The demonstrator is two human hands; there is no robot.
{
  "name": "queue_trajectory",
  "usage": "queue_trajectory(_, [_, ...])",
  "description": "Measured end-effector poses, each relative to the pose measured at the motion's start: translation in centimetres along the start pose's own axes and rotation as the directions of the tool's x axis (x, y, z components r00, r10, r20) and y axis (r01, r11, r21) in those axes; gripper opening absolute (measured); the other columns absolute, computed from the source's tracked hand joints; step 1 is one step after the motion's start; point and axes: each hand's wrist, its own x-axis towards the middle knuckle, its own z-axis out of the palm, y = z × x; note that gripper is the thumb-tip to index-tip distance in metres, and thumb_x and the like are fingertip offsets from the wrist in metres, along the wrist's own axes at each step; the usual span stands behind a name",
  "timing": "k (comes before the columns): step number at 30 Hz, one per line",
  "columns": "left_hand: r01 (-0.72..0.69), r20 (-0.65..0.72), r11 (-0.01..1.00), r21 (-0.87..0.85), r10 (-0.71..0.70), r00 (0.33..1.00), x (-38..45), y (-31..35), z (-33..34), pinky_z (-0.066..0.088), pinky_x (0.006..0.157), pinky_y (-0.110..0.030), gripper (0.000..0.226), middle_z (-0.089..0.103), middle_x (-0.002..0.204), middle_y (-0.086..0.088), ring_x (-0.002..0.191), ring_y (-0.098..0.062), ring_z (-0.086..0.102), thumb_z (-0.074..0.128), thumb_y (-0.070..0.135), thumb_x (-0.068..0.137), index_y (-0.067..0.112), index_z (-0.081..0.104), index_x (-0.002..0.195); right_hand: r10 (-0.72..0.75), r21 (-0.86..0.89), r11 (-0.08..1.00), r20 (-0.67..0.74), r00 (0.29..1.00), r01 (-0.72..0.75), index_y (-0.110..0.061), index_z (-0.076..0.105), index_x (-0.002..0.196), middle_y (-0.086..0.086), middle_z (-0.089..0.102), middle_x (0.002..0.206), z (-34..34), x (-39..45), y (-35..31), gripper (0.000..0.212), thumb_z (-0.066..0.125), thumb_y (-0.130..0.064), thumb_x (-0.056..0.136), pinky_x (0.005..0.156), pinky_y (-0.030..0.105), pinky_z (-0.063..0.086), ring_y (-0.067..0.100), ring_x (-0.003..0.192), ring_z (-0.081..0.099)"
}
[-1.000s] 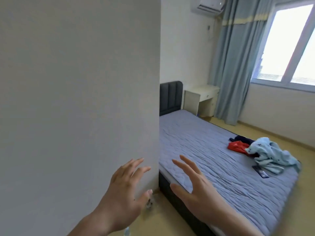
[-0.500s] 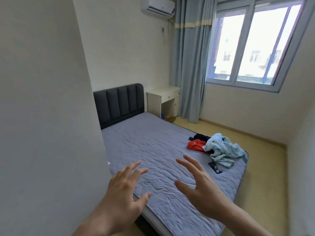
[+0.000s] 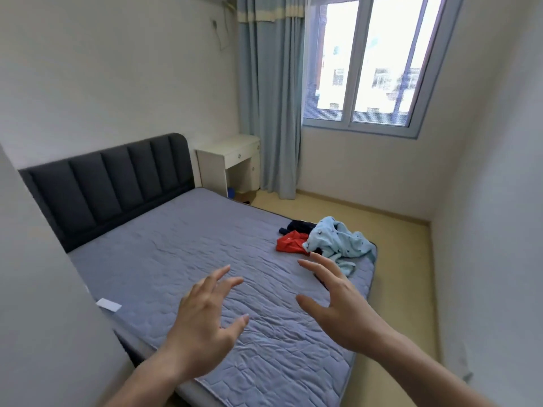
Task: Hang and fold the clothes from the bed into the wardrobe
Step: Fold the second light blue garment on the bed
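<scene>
A small pile of clothes lies at the bed's far right corner: a light blue patterned garment (image 3: 338, 245), a red garment (image 3: 291, 242) and a dark navy one (image 3: 298, 225) behind it. The bed (image 3: 182, 254) has a grey-blue quilted cover. My left hand (image 3: 202, 321) and my right hand (image 3: 338, 306) hover over the near part of the bed, fingers spread, holding nothing. My right fingertips reach close to the blue garment without touching it and hide a dark flat object on the cover. No wardrobe is in view.
A dark padded headboard (image 3: 111, 183) stands at the back left, a white bedside desk (image 3: 232, 163) beside it, then blue curtains (image 3: 270, 98) and a window (image 3: 370, 60). A white wall (image 3: 38, 289) juts in at the left. A white slip (image 3: 108, 304) lies on the bed. Yellow floor (image 3: 393, 259) runs along the right.
My view has swung past the left wall, so the whole bed and window show. Both hands stay open and have come closer to the clothes pile; the dark flat object is now covered.
</scene>
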Motion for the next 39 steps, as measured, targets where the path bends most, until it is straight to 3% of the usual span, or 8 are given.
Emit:
queue_trajectory(8, [-0.156, 0.077, 0.988, -0.008, 0.157, 0.985, 12.7, 5.4, 5.2, 0.013, 0.124, -0.037, 0.067, 0.013, 0.166, 0.021, 0.152, -0.007, 0.014, 0.060, 0.057, 0.092, 0.045, 0.034, 0.152, 0.097, -0.045, 0.994, -0.092, 0.991, -0.102, -0.049, 0.035, 0.150, -0.035, 0.015, 0.159, -5.1, 4.8, 8.3, 0.063, 0.063, -0.054, 0.093, 0.111, 0.020, 0.028, -0.013, 0.136, 0.026])
queue_trajectory(16, [-0.153, 0.121, 0.988, -0.003, 0.152, 0.981, 22.8, 9.1, 11.4, 0.015, 0.125, -0.039, 0.068, 0.013, 0.166, 0.020, 0.153, -0.011, 0.017, 0.057, 0.061, 0.090, 0.046, 0.033, 0.151, 0.137, -0.043, 0.989, -0.100, 0.986, -0.142, -0.048, 0.039, 0.150, -0.037, 0.017, 0.154, -11.1, 10.5, 17.8, 0.060, 0.063, -0.051, 0.095, 0.113, 0.021, 0.025, -0.014, 0.137, 0.021])
queue_trajectory(29, [0.096, 0.124, 0.995, -0.007, -0.095, 0.988, 36.0, 16.9, 24.1, 0.021, 0.123, -0.039, 0.063, 0.021, 0.165, 0.016, 0.150, -0.013, 0.028, 0.057, 0.062, 0.086, 0.045, 0.043, 0.145, 0.144, -0.031, 0.989, 0.078, 0.987, -0.142, -0.040, 0.043, 0.150, -0.024, 0.024, 0.158, -22.1, 21.5, 37.2, 0.058, 0.064, -0.046, 0.096, 0.109, 0.017, 0.024, -0.008, 0.139, 0.025])
queue_trajectory(36, [0.261, 0.069, 0.964, 0.052, -0.264, 0.962, 39.3, 15.3, 25.7, 0.026, 0.121, -0.037, 0.068, 0.030, 0.163, 0.013, 0.148, -0.014, 0.034, 0.055, 0.067, 0.077, 0.044, 0.050, 0.141, 0.079, -0.010, 0.997, 0.223, 0.972, -0.079, -0.041, 0.041, 0.150, -0.025, 0.021, 0.159, -20.8, 29.1, 41.4, 0.058, 0.062, -0.045, 0.097, 0.109, 0.023, 0.035, -0.003, 0.128, 0.038])
queue_trajectory(39, [0.312, 0.057, 0.948, 0.070, -0.316, 0.947, 42.0, 14.1, 26.5, 0.026, 0.121, -0.037, 0.068, 0.030, 0.164, 0.011, 0.148, -0.016, 0.034, 0.055, 0.066, 0.079, 0.042, 0.050, 0.142, 0.053, -0.024, 0.999, 0.272, 0.961, -0.048, -0.041, 0.040, 0.151, -0.026, 0.022, 0.158, -20.0, 32.8, 42.9, 0.059, 0.062, -0.047, 0.096, 0.104, 0.019, 0.033, -0.004, 0.129, 0.037])
